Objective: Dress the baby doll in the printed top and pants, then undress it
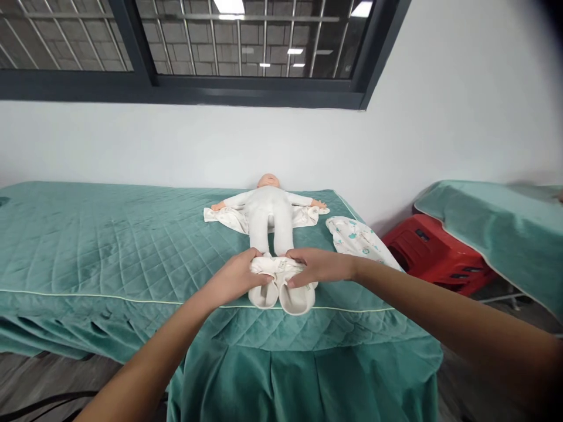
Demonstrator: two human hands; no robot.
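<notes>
A baby doll (270, 205) in a white body lies on its back, arms spread, legs toward me. Beneath its arms and back a white printed baby shirt (233, 218) is spread open. At the doll's feet, white baby pants (275, 265) are bunched up, with two rounded white ends facing me. My left hand (237, 275) pinches the left side of the pants, thumb on top. On the right side, my right hand (319, 265) grips them the same way. Whether the feet are inside the pants, I cannot tell.
A folded white printed cloth (358, 237) lies right of the doll on the green quilted bed cover (132, 246). Red plastic stools (440, 252) stand at the right, beside another green-covered bed (497, 217). Behind the bed are a white wall and a dark-framed window (255, 94).
</notes>
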